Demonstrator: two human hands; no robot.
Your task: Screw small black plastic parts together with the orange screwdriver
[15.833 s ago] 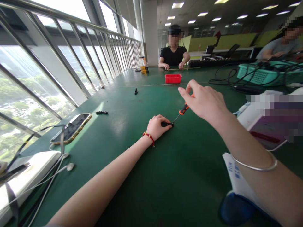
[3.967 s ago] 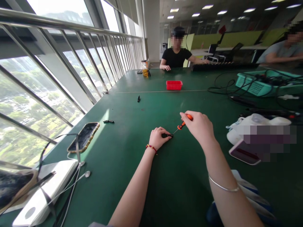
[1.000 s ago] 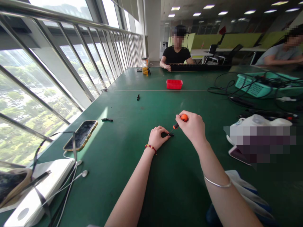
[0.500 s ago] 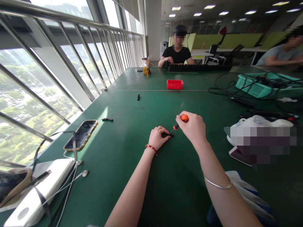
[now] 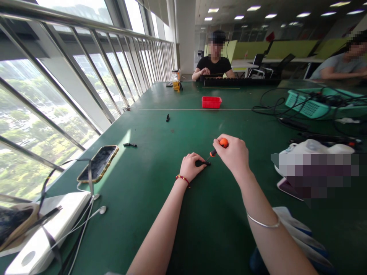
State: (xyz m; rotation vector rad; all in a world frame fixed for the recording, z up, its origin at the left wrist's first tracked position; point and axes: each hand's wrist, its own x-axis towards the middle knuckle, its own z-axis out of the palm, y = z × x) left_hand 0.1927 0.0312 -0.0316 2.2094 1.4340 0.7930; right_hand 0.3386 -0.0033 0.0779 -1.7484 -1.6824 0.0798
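In the head view, a small black part is held on the green table by the left hand, its thumb and fingers clamped on the left end. A screwdriver (orange and black) is gripped by the right hand, with the fingers wrapped around it. It is tilted down toward the part; whether the two are touching cannot be told. A phone is seen lying near the railing, and a red box is placed beyond both hands.
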